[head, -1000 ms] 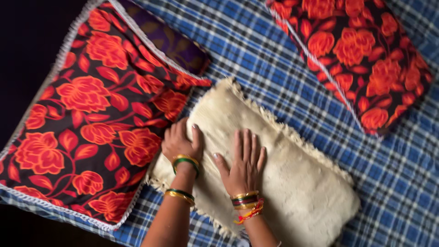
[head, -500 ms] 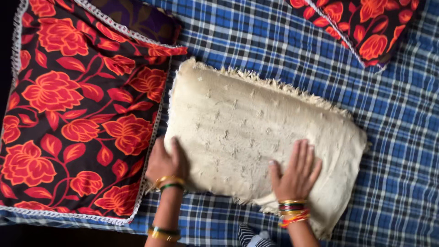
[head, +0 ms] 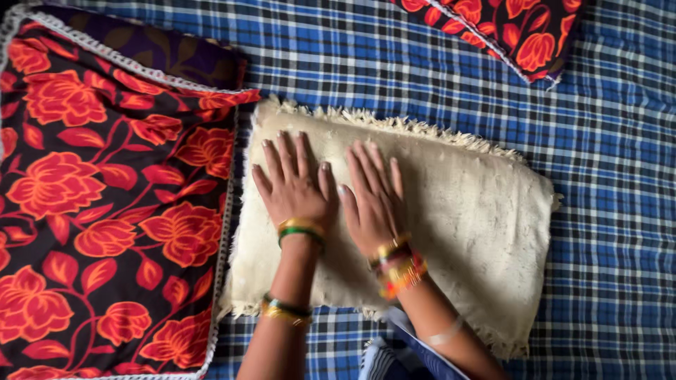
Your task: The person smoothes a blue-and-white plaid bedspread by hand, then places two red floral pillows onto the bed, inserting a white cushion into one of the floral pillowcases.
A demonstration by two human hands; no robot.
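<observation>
Blue checked bedsheet point(head: 436, 63) covers the bed, and on it lies a cream fringed pillow point(head: 451, 211). Both hands, left point(head: 292, 184) and right point(head: 370, 197), press flat and open on its left half, side by side. Left of the pillow lies a red flowered cushion point(head: 105, 204); another point(head: 507, 32) sits beyond it. The pillow looks laid flat, smoothing underway.

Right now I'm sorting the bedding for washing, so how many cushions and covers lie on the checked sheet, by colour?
Cream fringed woven cushion under the left hand and right hand: 1
Red floral black cushions, one large at left, one at the top edge: 2
Dark purple patterned cushion, mostly hidden: 1
Total: 4, all on the blue checked sheet.
</observation>
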